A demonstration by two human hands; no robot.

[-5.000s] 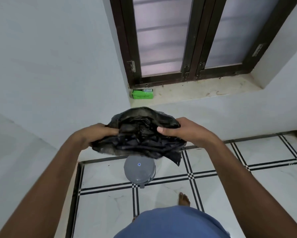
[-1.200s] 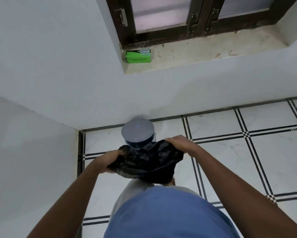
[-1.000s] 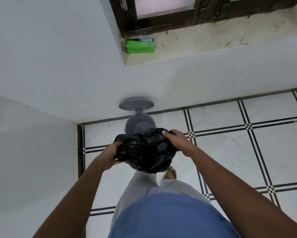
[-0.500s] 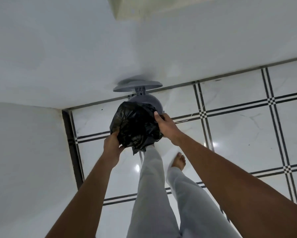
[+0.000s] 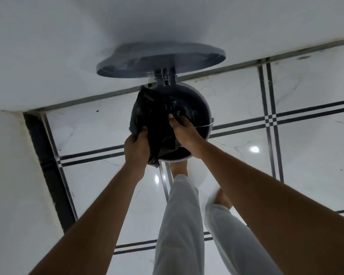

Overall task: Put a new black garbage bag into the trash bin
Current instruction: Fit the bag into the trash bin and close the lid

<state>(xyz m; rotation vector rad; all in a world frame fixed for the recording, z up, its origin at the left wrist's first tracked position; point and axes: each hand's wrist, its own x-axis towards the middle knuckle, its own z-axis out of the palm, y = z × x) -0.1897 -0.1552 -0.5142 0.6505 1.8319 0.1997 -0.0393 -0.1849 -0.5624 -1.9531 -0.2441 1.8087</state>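
A round grey trash bin [image 5: 203, 108] stands on the floor against the wall, its lid [image 5: 161, 58] swung up and back. A crumpled black garbage bag [image 5: 157, 118] fills the left part of the bin's mouth and hangs over its near left rim. My left hand [image 5: 137, 147] grips the bag's edge outside the rim. My right hand [image 5: 185, 135] reaches into the bin's mouth with its fingers pressed into the bag. The bin's inside is dark and mostly hidden by the bag.
A white wall [image 5: 67, 46] rises behind the bin and another wall [image 5: 10, 185] closes in on the left. The glossy white floor tiles [image 5: 306, 151] with black lines stretch to the right. My legs [image 5: 181, 225] and bare feet stand just in front of the bin.
The bin's lid has swung open. I have bent down close to the bin and brought the bag from in front of it down into its mouth; both hands kept hold.
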